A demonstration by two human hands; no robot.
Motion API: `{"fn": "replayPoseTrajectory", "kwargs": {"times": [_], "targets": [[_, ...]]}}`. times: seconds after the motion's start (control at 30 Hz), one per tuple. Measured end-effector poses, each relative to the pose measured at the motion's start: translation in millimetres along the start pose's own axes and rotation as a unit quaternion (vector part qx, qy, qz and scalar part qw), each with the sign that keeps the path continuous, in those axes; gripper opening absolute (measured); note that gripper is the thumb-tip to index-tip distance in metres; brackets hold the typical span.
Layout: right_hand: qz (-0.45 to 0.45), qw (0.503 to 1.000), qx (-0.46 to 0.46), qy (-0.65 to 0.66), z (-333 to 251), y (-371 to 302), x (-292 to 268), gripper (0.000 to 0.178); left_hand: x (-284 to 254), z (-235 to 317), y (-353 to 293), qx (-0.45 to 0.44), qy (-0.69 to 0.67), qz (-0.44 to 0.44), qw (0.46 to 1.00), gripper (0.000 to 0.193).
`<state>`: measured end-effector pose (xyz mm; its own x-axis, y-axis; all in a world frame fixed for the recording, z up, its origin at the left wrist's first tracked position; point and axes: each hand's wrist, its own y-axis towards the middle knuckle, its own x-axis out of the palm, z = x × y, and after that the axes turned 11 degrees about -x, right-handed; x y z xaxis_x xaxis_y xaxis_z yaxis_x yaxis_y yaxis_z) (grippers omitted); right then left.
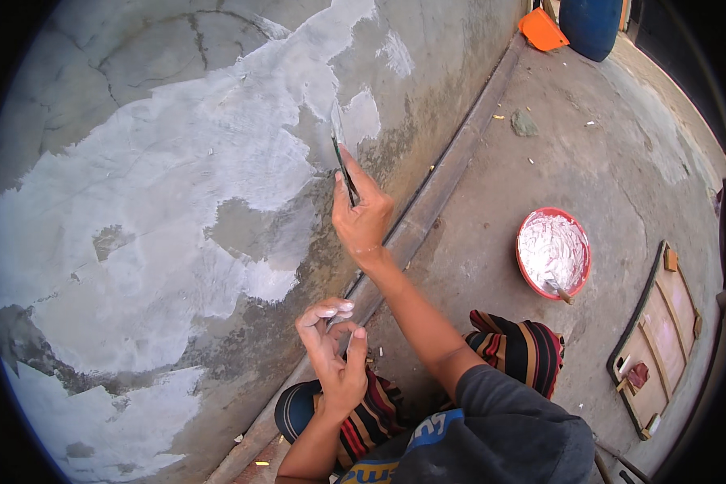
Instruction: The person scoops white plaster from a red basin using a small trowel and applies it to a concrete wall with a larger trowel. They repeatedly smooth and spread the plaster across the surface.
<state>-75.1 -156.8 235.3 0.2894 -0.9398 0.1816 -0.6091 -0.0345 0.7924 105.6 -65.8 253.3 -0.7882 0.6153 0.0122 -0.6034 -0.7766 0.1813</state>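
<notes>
My right hand [365,211] pinches a thin, dark-edged putty knife [344,171], seen nearly edge-on, against the grey wall [427,73]. White putty [336,117] shows on the wall at its upper end. Broad, uneven patches of pale putty [185,137] cover much of this wall, with bare grey spots between them. Lower down, my left hand [332,345] is raised near the foot of the wall. Its fingers are loosely curled with the thumb apart, whitish smears mark the fingertips, and nothing is in it.
On the concrete floor to the right stands a red bowl [519,256] of white putty, a wooden-handled tool [561,292] resting in it. Further right lies a framed board [661,339]. An orange dustpan [543,31] and a blue barrel [589,28] are far off. A ledge [452,161] runs along the wall's base.
</notes>
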Motion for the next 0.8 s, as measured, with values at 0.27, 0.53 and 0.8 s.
{"fn": "replayPoseTrajectory", "kwargs": {"times": [0.27,0.53,0.8], "targets": [[-0.078,0.991,-0.112,0.005,-26,-12,-19,0.044,1,-6,4,-0.009,0.001,-0.008,1.000,0.044],[0.070,0.993,-0.088,-0.023,-5,32,-16,0.044,-4,-1,0,0.005,0.021,-0.008,1.000,0.041],[-0.004,0.992,-0.124,-0.029,-32,25,48,0.054,-10,5,-4,0.001,-0.007,0.012,1.000,0.042]]}}
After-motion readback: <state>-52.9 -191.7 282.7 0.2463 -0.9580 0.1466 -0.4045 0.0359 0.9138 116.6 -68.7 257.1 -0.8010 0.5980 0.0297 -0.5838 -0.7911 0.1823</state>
